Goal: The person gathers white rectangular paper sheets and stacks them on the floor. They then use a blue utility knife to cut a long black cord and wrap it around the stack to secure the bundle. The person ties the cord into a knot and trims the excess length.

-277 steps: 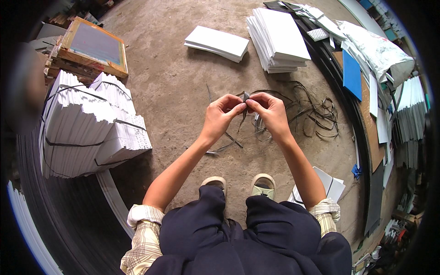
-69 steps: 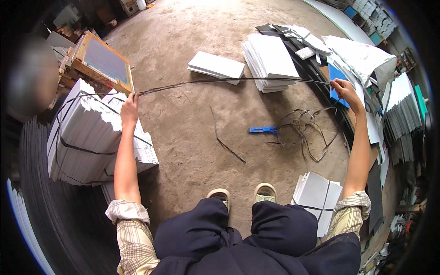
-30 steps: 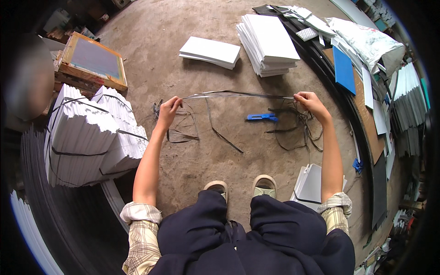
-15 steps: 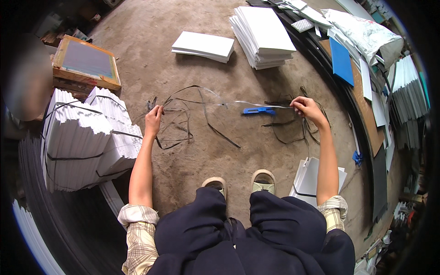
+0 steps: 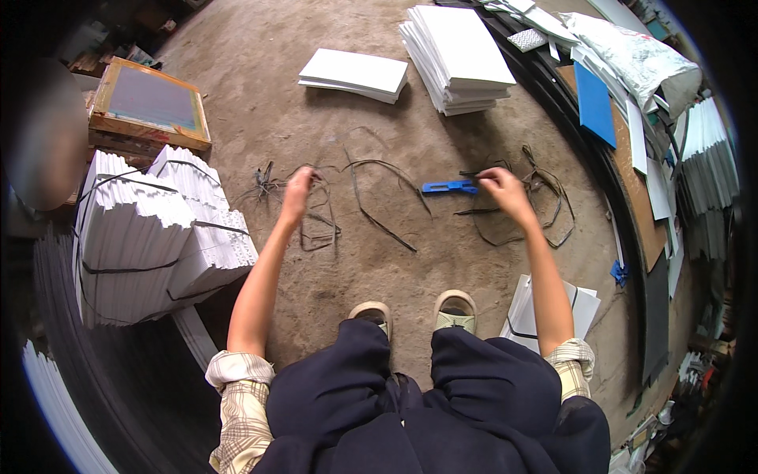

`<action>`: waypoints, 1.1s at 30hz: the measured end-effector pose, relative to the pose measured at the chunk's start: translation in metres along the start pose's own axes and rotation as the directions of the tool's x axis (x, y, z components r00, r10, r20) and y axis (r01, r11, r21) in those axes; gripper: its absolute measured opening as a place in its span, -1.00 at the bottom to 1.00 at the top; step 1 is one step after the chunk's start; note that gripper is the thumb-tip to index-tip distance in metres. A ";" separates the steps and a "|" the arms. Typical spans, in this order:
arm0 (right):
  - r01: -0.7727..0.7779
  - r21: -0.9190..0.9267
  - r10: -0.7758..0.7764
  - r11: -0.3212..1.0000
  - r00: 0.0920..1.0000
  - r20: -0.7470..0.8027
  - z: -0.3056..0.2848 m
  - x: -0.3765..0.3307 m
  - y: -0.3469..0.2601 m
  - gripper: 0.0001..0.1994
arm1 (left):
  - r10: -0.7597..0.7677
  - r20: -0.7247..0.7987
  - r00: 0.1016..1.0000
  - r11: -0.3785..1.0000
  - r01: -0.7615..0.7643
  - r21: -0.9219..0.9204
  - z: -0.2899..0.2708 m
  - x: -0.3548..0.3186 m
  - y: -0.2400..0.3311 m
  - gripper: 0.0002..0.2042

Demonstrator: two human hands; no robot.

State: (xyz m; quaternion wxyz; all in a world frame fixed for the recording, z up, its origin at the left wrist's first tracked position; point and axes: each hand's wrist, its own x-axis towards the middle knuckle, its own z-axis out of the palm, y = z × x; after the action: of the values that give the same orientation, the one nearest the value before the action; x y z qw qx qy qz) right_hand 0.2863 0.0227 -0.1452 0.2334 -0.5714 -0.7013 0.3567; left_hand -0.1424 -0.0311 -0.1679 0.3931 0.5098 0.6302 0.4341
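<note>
Roughly level, dark strap (image 5: 371,170) spanning left-right, pinched by left hand (image 5: 298,189), right hand (image 5: 499,186).

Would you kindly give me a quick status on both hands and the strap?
Left hand closed on dark strap. Right hand pinching strap end beside blue cutter. Loose strap tangle lying under right hand.

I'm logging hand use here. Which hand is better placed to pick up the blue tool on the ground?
Probably the right hand: it sits just right of the blue tool, almost touching its end. The left hand is farther away, among the dark straps.
</note>
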 end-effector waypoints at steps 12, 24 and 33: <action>-0.241 0.962 0.114 0.130 0.967 0.227 0.090 0.023 -0.100 -0.79 | 0.090 0.343 0.935 0.983 -0.138 0.118 0.083 -0.037 0.082 -0.77; 0.010 0.614 0.410 0.789 0.736 -0.539 -0.146 -0.014 0.049 -0.76 | 0.359 0.345 0.867 0.760 -0.487 0.431 -0.025 -0.010 0.013 -0.80; -0.403 -0.771 0.263 0.492 0.914 -0.310 -0.065 -0.021 0.003 -0.55 | -0.006 0.431 0.903 0.966 -0.106 0.237 0.019 -0.006 0.051 -0.76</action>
State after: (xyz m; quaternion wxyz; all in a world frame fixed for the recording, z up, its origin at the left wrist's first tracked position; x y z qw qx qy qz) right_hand 0.3409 0.0180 -0.1044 -0.0812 -0.7629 -0.6411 -0.0172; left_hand -0.1084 -0.0293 -0.1247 0.4415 0.6549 0.5656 0.2373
